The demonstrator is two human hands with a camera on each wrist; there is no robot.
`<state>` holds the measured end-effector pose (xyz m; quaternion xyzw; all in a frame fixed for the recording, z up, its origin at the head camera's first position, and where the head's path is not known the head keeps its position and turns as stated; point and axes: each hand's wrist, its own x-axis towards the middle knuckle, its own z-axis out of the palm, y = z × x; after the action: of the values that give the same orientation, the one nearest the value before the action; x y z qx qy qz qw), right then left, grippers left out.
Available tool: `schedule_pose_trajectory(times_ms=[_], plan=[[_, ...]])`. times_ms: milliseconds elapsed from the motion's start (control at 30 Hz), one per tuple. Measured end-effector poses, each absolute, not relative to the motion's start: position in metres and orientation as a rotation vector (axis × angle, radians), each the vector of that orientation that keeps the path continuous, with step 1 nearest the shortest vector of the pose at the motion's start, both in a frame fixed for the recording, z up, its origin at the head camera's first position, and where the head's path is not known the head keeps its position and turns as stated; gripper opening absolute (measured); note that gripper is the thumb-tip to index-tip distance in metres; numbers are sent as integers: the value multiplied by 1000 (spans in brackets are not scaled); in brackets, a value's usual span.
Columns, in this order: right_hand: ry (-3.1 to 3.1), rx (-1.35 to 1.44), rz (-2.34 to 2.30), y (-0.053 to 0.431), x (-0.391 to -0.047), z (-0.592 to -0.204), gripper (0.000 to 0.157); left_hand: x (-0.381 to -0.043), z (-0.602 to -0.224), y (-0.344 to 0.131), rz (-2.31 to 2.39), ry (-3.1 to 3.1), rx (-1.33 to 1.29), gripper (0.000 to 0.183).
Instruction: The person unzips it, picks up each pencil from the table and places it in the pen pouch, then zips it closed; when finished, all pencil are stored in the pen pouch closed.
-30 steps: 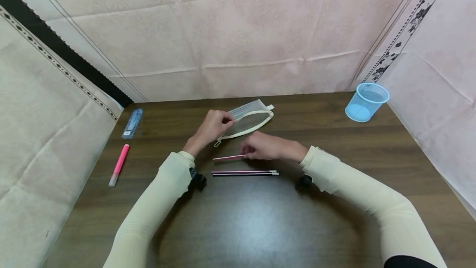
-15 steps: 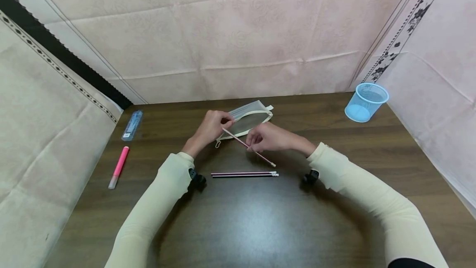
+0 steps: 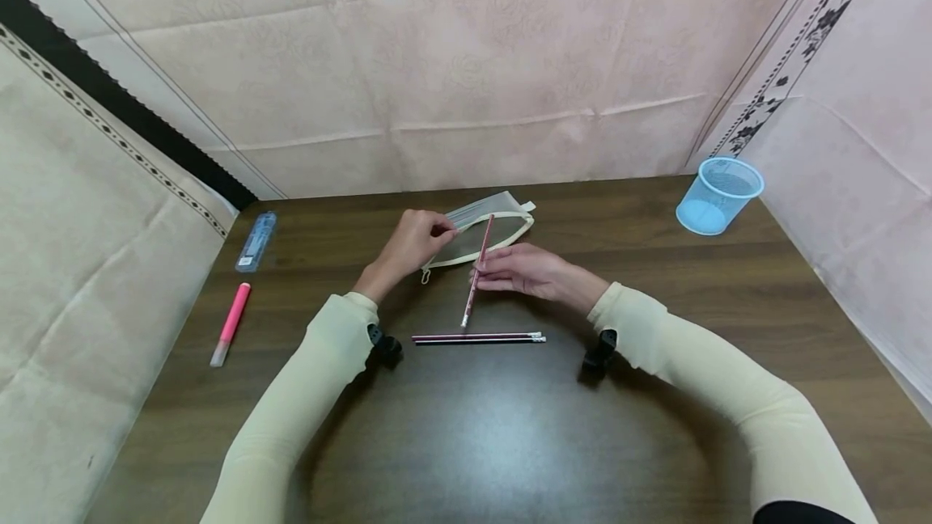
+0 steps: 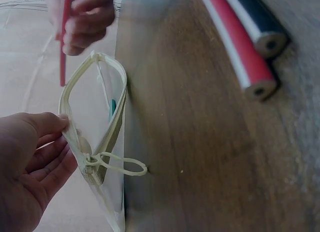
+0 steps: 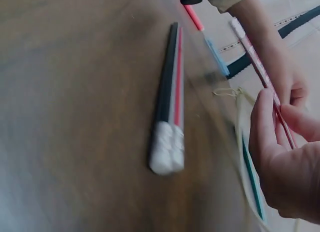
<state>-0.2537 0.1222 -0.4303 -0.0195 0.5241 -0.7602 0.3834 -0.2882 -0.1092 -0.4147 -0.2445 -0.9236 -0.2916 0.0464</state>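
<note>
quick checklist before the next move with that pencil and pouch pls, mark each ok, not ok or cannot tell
1. Left hand gripping the pouch by its rim: ok.
2. Pouch mouth open: ok, it gapes in the left wrist view.
3. Right hand holding the red pencil: ok, between thumb and fingers.
4. Eraser end pointing away from the pouch: ok.
5. Other end within the mouth: not ok, in the left wrist view it shows beside the rim.
6. Enough room inside: cannot tell; a green item shows through the mouth.
</note>
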Motion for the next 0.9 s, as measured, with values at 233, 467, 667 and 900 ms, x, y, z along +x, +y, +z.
schedule_pose_trajectory(times_ms=[233, 467, 667, 900], plan=[[1173, 94, -2019, 111, -252, -438, 15, -289, -414, -110, -891, -2804, -760, 18], [1148, 234, -2125, 105, -267, -436, 20, -289, -414, -111, -896, -2794, -767, 17], [1183, 356, -2179, 95, -293, -435, 12, -287, -414, -111, -898, -2802, -754, 16], [1252, 418, -2240, 87, -315, -433, 17, -286, -413, -109, -911, -2823, -751, 17]])
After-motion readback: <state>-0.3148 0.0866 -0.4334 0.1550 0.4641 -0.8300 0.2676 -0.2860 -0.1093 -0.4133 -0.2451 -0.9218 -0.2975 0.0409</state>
